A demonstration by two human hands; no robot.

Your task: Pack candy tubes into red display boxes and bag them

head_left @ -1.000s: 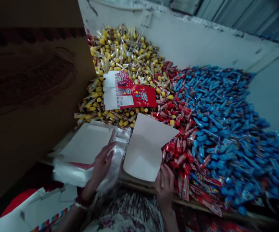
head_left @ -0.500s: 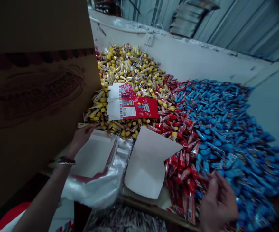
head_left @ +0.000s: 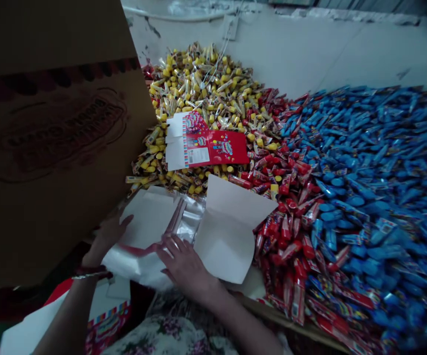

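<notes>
Plastic bag lies crosswise; right hand atop, left hand beside.

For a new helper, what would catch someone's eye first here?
Heaps of wrapped packets grab the eye: blue packets on the right, red packets in the middle, yellow packets at the back. A flat red printed carton lies on the yellow packets, and in front the right hand rests on clear plastic beside a white card.
</notes>
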